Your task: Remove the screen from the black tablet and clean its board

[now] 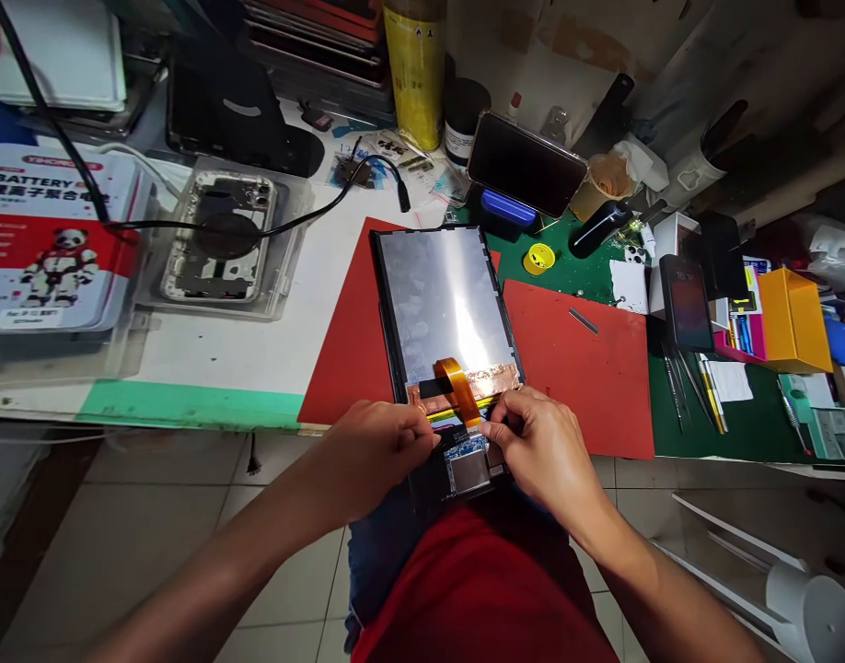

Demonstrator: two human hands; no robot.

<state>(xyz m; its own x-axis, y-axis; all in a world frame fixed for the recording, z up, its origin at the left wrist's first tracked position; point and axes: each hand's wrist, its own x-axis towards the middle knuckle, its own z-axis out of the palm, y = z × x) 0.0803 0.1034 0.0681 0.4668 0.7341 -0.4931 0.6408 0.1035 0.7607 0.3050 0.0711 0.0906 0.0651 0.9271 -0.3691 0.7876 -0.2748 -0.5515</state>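
A person's left hand and right hand are over a tablet, which overhangs the worktop and reaches away beyond the fingers. Both hands' fingers are curled in; whether they grip anything cannot be told. The tablet looks opened, its board bare just on the near side of the fingers; whether its 1 orange ribbon is joined is unclear. That raised loop crowds the fingers. Well right of them lie tweezers; beyond, a yellow pot.

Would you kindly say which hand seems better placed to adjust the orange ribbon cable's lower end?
Probably the right hand: it is close beside the lower end of the orange ribbon cable, while the left hand sits farther off.
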